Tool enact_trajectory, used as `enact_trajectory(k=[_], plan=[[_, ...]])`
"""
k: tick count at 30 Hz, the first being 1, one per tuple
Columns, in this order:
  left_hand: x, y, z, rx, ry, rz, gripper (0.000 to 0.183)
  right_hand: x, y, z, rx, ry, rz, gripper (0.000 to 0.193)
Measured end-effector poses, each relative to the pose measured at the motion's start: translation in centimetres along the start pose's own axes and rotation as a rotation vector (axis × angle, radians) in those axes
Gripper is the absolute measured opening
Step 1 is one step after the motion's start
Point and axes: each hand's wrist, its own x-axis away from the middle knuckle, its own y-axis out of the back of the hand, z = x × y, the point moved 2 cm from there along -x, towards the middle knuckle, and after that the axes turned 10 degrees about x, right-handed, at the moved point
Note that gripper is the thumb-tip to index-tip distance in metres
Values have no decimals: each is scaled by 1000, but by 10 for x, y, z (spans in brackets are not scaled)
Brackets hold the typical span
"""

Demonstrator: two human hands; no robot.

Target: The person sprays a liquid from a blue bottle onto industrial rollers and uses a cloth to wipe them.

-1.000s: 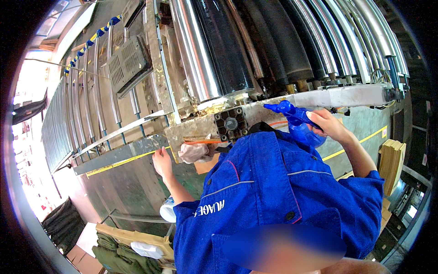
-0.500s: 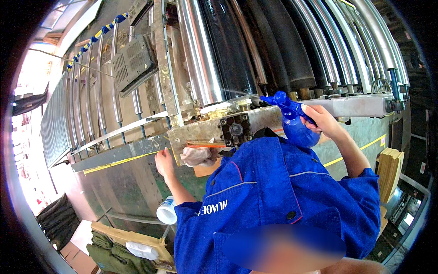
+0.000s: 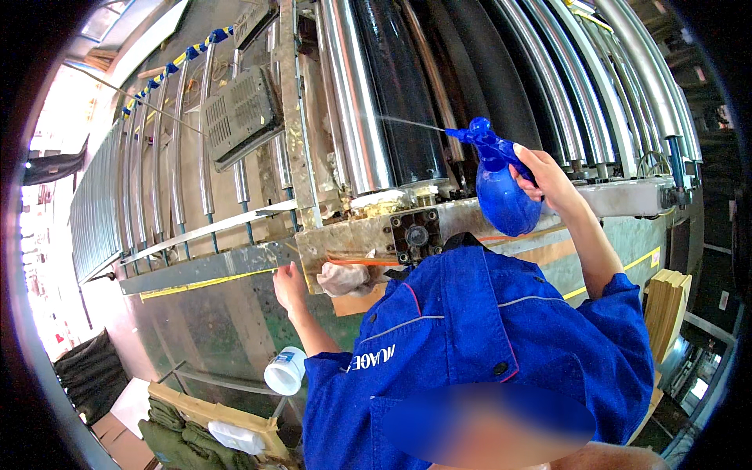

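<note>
Filling the foreground: blue work jacket, arms reaching past it on both sides. White tub sits just beside the left sleeve; its support cannot be made out. Beyond the tub, toward lower left, folded green cloth and a white packet lie next to each other.

Left hand: near the left corner of the near edge of the machine frame, fingers loosely bent. Cannot tell how far apart the fingers stand, or whether they touch the frame. Crumpled pale rag lies at that same edge, between this hand and a dark square metal block. An orange strip runs just above the rag.

Right hand: clamped around the neck and trigger of the blue spray bottle. Bottle is held over the near edge of the frame, to the right of the block, slightly tilted, nozzle pointing left. Thin pale jet leaves the nozzle and crosses over the black roller toward the shiny roller beside it.

Farther off, left: grey vented box over a row of slim metal rollers.
</note>
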Motion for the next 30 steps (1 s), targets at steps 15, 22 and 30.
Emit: enact_trajectory(k=[15, 22, 30], plan=[[-26, -13, 18, -73, 84, 145, 42, -67, 0, 42, -21, 118, -127, 43], [-36, -16, 25, -73, 98, 169, 46, -112, 6, 73, -1, 139, -170, 42], [-39, -18, 32, -81, 138, 156, 42, -164, 19, 107, 3, 192, -187, 43]])
